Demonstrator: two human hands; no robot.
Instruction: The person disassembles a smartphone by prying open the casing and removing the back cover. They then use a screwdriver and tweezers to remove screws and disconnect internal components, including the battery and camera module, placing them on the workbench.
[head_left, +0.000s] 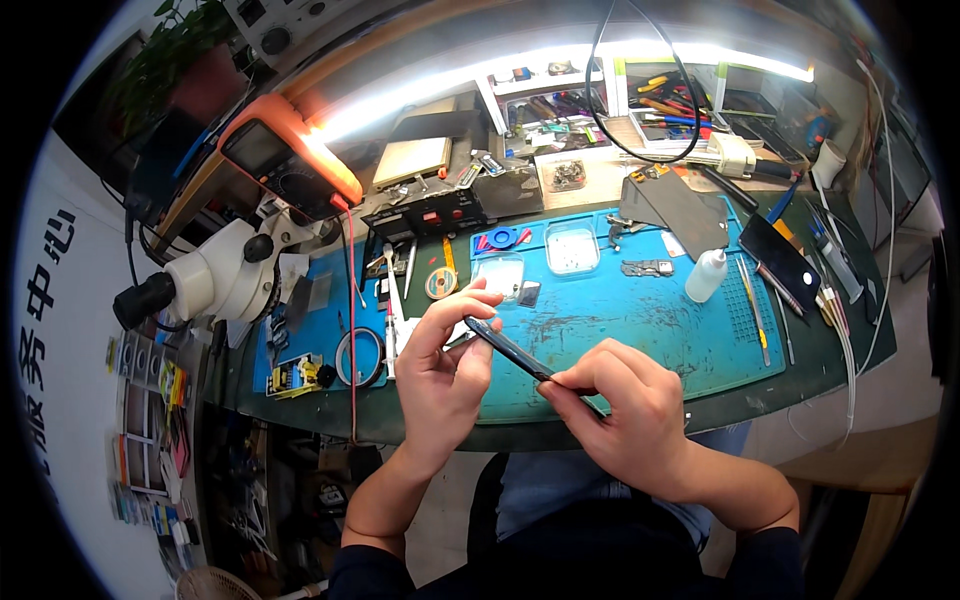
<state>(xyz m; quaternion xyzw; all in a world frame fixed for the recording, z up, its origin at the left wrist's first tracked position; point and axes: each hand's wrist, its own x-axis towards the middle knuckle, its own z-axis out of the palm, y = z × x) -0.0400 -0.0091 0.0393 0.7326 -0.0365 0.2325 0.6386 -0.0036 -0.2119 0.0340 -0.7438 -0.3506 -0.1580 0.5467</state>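
A slim black smartphone (513,350), seen nearly edge-on, is held tilted above the front part of the blue work mat (640,320). My left hand (443,385) grips its upper-left end, fingers behind and thumb in front. With thumb and forefinger together, my right hand (632,408) pinches the phone's lower edge near its right end. The fingers hide that end in part, and the phone's faces cannot be made out. Beyond the hands, small clear plastic trays (572,247) stand on the mat beside a metal phone part (648,268).
At the left, a white microscope (205,285) reaches over the bench below an orange multimeter (290,155), whose red lead (352,330) hangs down over the front edge. A white bottle (707,275), tweezers and another dark phone (780,262) lie to the right. Tool bins (665,105) line the back.
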